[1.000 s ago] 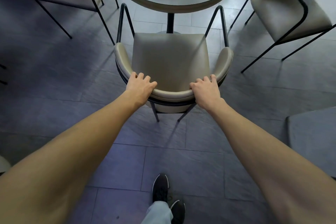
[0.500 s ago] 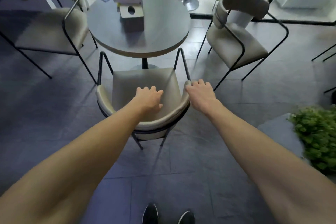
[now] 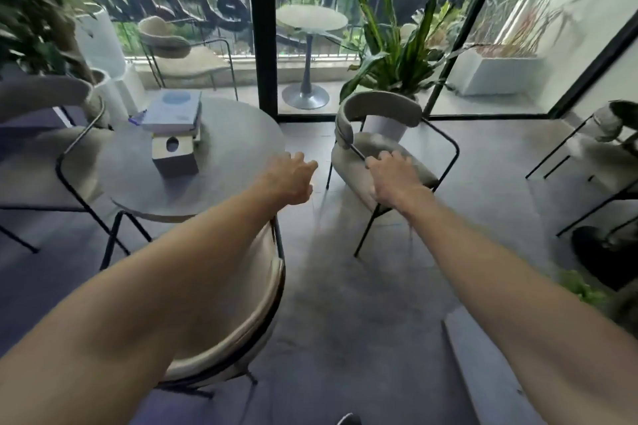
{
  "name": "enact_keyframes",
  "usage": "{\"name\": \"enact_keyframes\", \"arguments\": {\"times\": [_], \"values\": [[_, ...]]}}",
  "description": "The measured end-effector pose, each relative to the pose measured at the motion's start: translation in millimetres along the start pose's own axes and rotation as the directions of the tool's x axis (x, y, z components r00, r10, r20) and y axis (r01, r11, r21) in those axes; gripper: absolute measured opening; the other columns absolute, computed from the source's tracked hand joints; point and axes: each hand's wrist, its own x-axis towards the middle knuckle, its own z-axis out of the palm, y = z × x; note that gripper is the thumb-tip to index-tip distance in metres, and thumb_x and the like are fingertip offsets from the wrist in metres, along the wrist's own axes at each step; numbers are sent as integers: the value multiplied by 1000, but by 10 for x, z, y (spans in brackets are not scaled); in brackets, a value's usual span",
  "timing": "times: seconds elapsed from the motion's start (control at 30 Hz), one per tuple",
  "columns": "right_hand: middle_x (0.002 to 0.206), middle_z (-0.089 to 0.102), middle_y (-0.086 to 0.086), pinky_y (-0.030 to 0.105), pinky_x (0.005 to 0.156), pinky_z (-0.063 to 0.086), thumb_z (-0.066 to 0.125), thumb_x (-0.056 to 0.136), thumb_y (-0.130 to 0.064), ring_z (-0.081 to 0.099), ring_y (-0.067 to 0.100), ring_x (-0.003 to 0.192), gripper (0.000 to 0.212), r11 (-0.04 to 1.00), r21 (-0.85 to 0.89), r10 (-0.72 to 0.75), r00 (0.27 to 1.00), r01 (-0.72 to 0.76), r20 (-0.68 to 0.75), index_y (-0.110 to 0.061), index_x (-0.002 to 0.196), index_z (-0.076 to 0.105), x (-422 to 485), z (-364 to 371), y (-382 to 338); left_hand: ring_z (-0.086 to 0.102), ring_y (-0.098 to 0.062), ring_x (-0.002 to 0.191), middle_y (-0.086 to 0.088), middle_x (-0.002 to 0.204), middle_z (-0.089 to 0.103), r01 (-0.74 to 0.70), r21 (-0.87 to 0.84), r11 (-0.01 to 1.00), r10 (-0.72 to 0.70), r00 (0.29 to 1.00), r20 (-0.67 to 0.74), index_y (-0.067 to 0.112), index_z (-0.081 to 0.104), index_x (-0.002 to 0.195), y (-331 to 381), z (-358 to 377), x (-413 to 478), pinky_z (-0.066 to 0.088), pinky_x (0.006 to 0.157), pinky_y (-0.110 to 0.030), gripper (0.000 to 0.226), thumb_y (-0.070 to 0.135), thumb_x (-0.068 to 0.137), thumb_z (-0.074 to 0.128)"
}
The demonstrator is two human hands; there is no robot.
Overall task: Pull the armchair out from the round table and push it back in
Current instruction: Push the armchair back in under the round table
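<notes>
Armchair (image 3: 262, 304) sits right below the left forearm, front end tucked under the round table (image 3: 234, 134). Only the curved beige back and bits of black frame show, the arm hides the rest. Left hand (image 3: 290, 179) is up in the air over the table's right edge, fingers loose and a bit curled, nothing in it, clear of the armchair afaict.

Right hand (image 3: 393, 178) is out in front of a second chair (image 3: 379, 105), which stands to the right of the table and apart from it. Its fingers bend down near that chair's black arm rail, but it's blurry there. Can't tell if the hand is gripping the rail, touching it or just hovering.

On the table: a stack of books (image 3: 172, 110) at the far left, and a wooden box (image 3: 174, 153) w/ a round hole just in front of them. Behind the second chair is a big leafy plant (image 3: 397, 52) in a white pot (image 3: 385, 128), next to the glass wall. Another chair (image 3: 38, 93) stands on the table's left side. Floor is grey tile.
</notes>
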Motion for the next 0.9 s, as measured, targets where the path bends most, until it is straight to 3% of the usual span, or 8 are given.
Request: {"name": "enact_keyframes", "arguments": {"times": [0.27,0.47,0.57,0.67,0.9], "values": [[138,50,14,44,101,41,62,91,-33,44,33,130,49,998,66,-6,1000,6,-2,-16,135,47,971,-148,840,52,-33,120,-9,133,50,32,-7,999,-32,999,-10,24,45,136,220,-476,1212,40,94,-46,47,45,95,49],[134,52,11,45,100,43,63,88,-41,47,33,126,51,996,89,-15,999,12,36,-18,133,51,2087,-61,1068,56,-31,114,-8,128,54,34,12,999,-34,999,-42,25,50,132,-85,-561,2350,42,88,-43,44,43,92,52],[136,51,10,44,99,42,60,90,-38,46,32,127,50,996,88,-1,1000,-1,26,-19,134,50,2758,-39,1154,52,-32,117,-9,132,51,42,30,999,-41,998,-40,25,47,136,-312,-592,3050,41,93,-47,47,43,93,52],[135,50,11,45,99,41,58,91,-39,45,33,128,49,992,121,33,998,-38,46,-18,134,49,3418,-110,1254,48,-33,125,-10,138,47,12,19,1000,-11,999,-45,25,40,143,-545,-710,3757,40,99,-48,53,44,95,51],[137,51,11,45,100,42,63,90,-42,44,32,130,53,985,134,107,994,-107,1,-19,135,50,4789,-366,1695,53,-33,122,-12,137,50,-107,98,989,119,986,-118,24,45,139,-913,-1149,5297,47,91,-45,49,43,94,53]]}}
